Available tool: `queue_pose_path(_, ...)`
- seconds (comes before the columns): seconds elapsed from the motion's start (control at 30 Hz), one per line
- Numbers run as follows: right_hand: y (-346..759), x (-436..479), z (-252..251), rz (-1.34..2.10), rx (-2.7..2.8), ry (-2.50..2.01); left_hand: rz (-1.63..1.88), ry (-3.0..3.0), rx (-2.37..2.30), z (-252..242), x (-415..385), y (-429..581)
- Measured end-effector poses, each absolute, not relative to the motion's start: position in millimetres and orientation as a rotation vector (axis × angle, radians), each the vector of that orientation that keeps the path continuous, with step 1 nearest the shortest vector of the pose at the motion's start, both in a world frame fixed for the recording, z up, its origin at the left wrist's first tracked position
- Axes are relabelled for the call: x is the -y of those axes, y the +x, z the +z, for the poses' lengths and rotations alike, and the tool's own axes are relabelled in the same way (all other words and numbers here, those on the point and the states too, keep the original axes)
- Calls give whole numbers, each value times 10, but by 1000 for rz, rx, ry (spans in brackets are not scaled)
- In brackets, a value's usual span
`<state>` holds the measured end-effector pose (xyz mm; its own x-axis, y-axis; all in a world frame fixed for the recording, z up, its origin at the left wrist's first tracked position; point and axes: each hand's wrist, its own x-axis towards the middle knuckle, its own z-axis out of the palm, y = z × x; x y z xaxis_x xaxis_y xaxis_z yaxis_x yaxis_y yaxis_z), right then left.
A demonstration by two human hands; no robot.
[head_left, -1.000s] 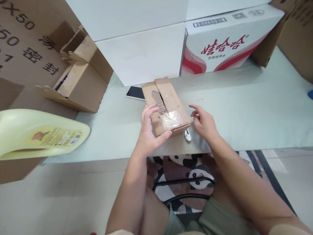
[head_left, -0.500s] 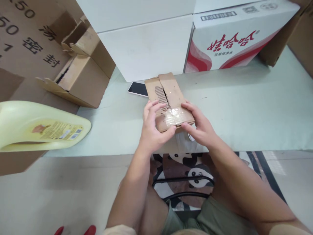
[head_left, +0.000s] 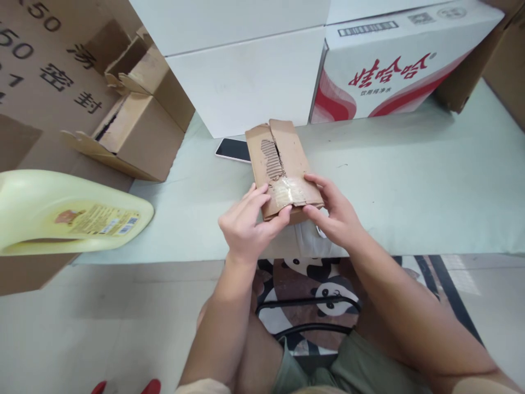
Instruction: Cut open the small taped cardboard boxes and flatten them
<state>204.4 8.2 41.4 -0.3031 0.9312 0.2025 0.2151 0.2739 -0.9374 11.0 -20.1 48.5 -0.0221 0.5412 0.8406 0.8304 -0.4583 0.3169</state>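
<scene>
A small brown cardboard box (head_left: 283,158) with a torn top flap and a strip of clear tape lies near the front edge of the pale green table (head_left: 410,180). My left hand (head_left: 244,224) pinches its near left corner, thumb under and fingers on top. Over at the near right corner, my right hand (head_left: 334,213) grips the box too. The near end of the box is tilted up off the table. A small white object (head_left: 318,232) peeks out below my right hand.
A phone (head_left: 233,149) lies flat behind the box. White boxes (head_left: 246,76) and a red-and-white carton (head_left: 394,65) stand at the back. An open brown carton (head_left: 139,120) sits at the left. A yellow jug (head_left: 69,216) lies at the left edge.
My right hand came in from the side and took hold of the box's right corner. My left hand slid toward the near corner, and the box's near end has lifted.
</scene>
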Motion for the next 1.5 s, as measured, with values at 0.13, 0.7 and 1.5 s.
queue_pose_path(0.13, 2019, -51, 462, 1156, 1632, -1111, -1438, -2009, 1441, 471, 210, 111)
queue_pose_path(0.7, 2103, -86, 636, 601, 1736, -1386, -1547, -2049, 1589, 613, 386, 636)
queue_pose_path(1.5, 2088, -133, 648, 799, 1821, -1613, -1607, -2274, 1824, 427, 240, 599)
